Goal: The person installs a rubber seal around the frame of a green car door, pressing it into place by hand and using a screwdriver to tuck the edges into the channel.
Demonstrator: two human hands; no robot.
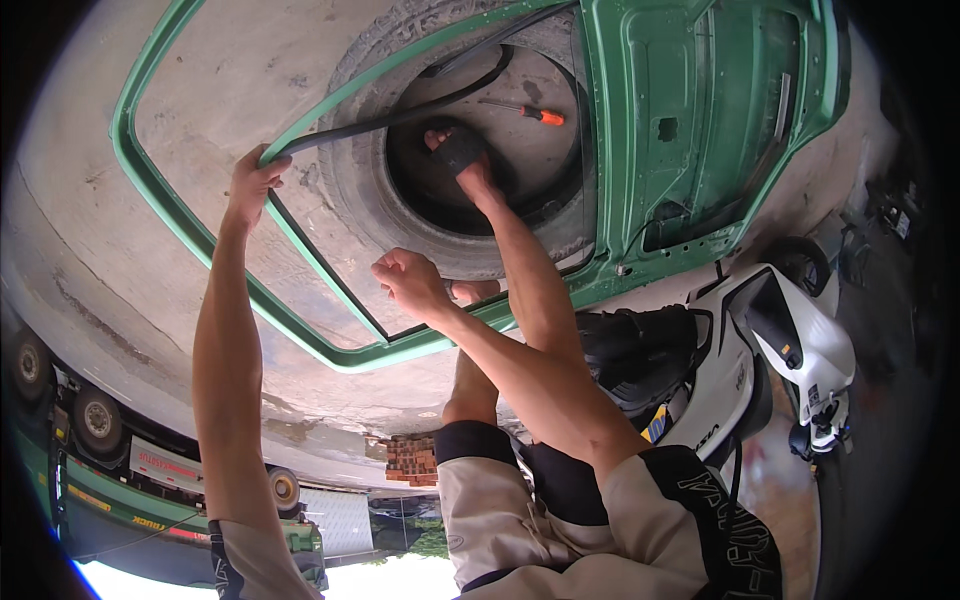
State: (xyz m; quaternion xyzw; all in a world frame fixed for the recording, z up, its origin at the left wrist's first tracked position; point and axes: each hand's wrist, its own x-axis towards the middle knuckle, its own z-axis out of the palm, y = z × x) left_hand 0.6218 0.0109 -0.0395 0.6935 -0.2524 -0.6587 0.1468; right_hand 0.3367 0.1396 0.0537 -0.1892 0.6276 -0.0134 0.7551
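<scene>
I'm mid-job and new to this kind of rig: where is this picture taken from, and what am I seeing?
No machine: these are a person's bare hands, seen from a wide camera on their head looking down, so straight edges bend. A green door lies over a tyre on the concrete ground. The left hand grips the window bar together with a black rubber strip. The right hand is curled above the window opening; I can't tell whether it holds anything. Inside the tyre are a screwdriver and the person's foot.
</scene>
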